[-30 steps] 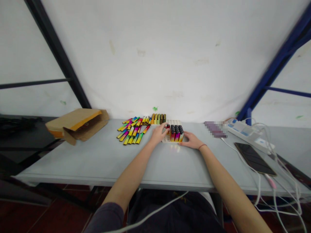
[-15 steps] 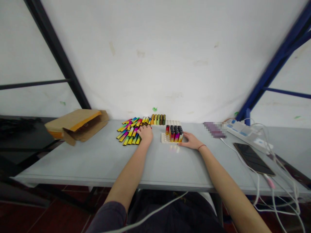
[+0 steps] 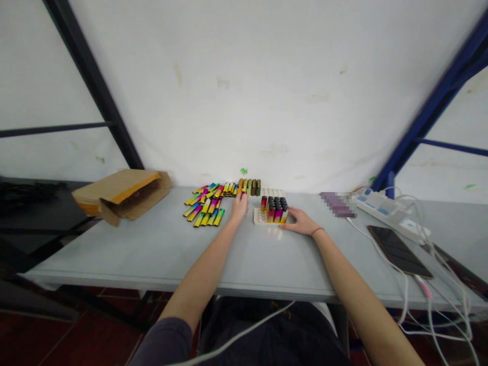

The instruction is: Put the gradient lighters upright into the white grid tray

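Observation:
My left hand [image 3: 239,207] is closed, with a small reddish, shiny lighter [image 3: 244,192] partly visible at its fingertips. It hovers between a spread of shiny multicoloured lighters [image 3: 206,206] lying flat and a white slotted tray [image 3: 261,217]. In that tray, several lighters with black tops [image 3: 277,211] stand upright, and a single red one [image 3: 263,204] stands at the left rear. My right hand [image 3: 300,222] grips the tray's right front corner, thumb along the front and fingers by the right side. Slots at the tray's left front show bare.
Upright gold and green pieces [image 3: 249,187] stand in rows by the wall, beside another white tray [image 3: 273,193]. An open cardboard box [image 3: 122,195] lies at left. On the right are a black phone [image 3: 399,251], a power strip [image 3: 392,213] and loose white cables [image 3: 404,295].
My left hand has left the pile of lighters and moved right, towards the tray, with a reddish lighter now showing at its fingertips. My right hand stays at the tray.

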Motion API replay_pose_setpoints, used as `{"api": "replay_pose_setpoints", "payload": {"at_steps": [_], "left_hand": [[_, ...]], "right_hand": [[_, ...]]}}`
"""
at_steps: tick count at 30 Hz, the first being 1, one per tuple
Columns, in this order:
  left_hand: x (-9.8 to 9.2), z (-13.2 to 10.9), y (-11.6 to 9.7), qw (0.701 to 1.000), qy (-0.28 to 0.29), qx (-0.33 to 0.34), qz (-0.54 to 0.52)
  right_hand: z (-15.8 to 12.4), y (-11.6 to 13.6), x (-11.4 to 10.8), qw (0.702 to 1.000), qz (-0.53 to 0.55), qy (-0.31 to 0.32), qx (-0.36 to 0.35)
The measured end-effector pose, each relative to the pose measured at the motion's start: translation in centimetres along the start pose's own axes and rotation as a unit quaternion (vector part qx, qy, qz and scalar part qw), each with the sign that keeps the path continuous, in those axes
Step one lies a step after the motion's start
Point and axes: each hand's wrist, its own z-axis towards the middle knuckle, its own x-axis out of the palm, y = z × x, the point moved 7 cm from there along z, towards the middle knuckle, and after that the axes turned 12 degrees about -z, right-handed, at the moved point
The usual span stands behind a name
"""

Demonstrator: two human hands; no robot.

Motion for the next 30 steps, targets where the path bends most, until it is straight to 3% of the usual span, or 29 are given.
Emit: {"api": "replay_pose_setpoints", "payload": {"at_steps": [4,7,12,19,30], "left_hand": [[0.5,-0.4,0.6,0.994,0.005,-0.052,-0.095],[0.6,-0.6,0.5,0.991,0.000,-0.052,-0.121],[0.2,-0.9,0.9,0.990,-0.053,-0.069,-0.113],[-0.2,-0.8,1.2,0.987,-0.101,-0.041,-0.119],[0.0,-1.1,1.0,0.989,-0.084,-0.050,-0.108]], "right_hand": [[0.0,0.0,0.0,1.000,0.000,0.001,0.003],[0.0,0.0,0.0,1.000,-0.001,0.001,0.001],[0.0,0.1,0.0,1.000,-0.001,0.001,0.000],[0.0,0.3,-0.2,1.000,-0.007,0.003,-0.006],[-0.1,0.1,-0.1,1.000,-0.006,-0.001,0.006]]}}
